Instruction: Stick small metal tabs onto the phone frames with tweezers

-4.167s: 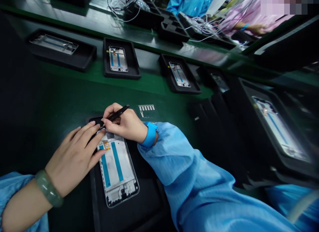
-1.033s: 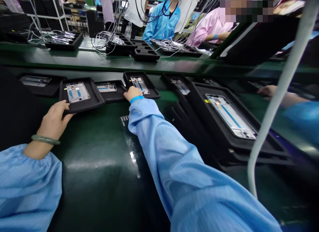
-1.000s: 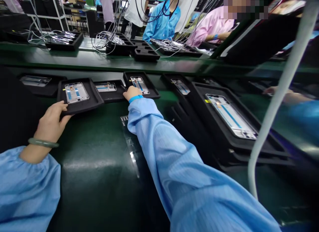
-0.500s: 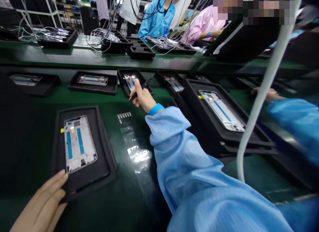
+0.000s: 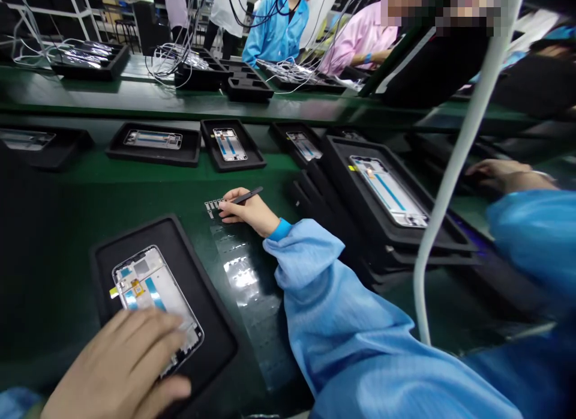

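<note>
In the head view, my left hand (image 5: 121, 359) lies with its fingers stretched out over the lower part of a phone frame (image 5: 146, 281); whether it touches the frame I cannot tell. The frame has blue strips, a small gold flex piece and a yellow tab, and rests in a black tray (image 5: 211, 332). My right hand (image 5: 249, 212) is closed around black tweezers (image 5: 249, 195). Its fingertips are at a row of small grey-white stickers (image 5: 210, 206) on a clear film strip (image 5: 243, 275). The tips of the tweezers are hidden by the fingers.
Stacked black trays (image 5: 382, 227) hold another phone frame (image 5: 389, 191) on the right. A pale cable (image 5: 454, 191) hangs in front of them. More trays (image 5: 153, 158) line the back of the green bench. At far right is a co-worker's hand (image 5: 513, 173).
My right hand has drawn back from the far tray to the stickers, still with the tweezers. My left hand has moved over the phone frame. The near tray and frame have turned and shifted closer.
</note>
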A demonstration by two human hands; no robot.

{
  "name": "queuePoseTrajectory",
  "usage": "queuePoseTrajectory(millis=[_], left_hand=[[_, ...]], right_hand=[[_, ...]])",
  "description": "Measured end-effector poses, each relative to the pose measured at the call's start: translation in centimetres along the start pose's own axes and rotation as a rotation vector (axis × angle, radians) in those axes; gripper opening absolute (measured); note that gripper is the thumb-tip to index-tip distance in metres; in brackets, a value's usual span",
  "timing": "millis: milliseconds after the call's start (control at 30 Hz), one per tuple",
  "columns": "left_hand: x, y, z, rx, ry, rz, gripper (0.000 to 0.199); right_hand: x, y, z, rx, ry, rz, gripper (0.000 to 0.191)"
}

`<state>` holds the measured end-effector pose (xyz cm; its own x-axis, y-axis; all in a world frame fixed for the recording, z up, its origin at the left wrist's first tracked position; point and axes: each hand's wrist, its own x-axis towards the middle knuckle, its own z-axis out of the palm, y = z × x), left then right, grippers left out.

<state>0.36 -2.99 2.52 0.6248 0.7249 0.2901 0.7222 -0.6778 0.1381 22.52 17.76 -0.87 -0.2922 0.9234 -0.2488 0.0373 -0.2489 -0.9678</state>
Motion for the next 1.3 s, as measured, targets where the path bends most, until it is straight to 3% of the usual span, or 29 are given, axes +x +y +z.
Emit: queuePoseTrajectory(millis=[67,200,333,1300], left_hand=[[3.2,-1.4,0.5,0.087,-0.024,0.022,0.04],[8.7,-2.9,3.3,0.13,-0.167,-0.076,0.049],[11.1,-3.3,5.1,0.122,-0.243,-0.132,0.05],[10.7,-3.5,5.8,0.025,-0.189,-0.178,0.043]], right_hand=[[0.2,0.2,0.3,-0.042,0.017,0.023,0.021],[0.5,0.4,0.6,-0.059,0.01,0.053,0.02],[0.6,0.5,0.7,-0.075,-0.023,0.046,0.018],[0.7,0.1,0.9,-0.062,-0.006,0.106,0.014]])
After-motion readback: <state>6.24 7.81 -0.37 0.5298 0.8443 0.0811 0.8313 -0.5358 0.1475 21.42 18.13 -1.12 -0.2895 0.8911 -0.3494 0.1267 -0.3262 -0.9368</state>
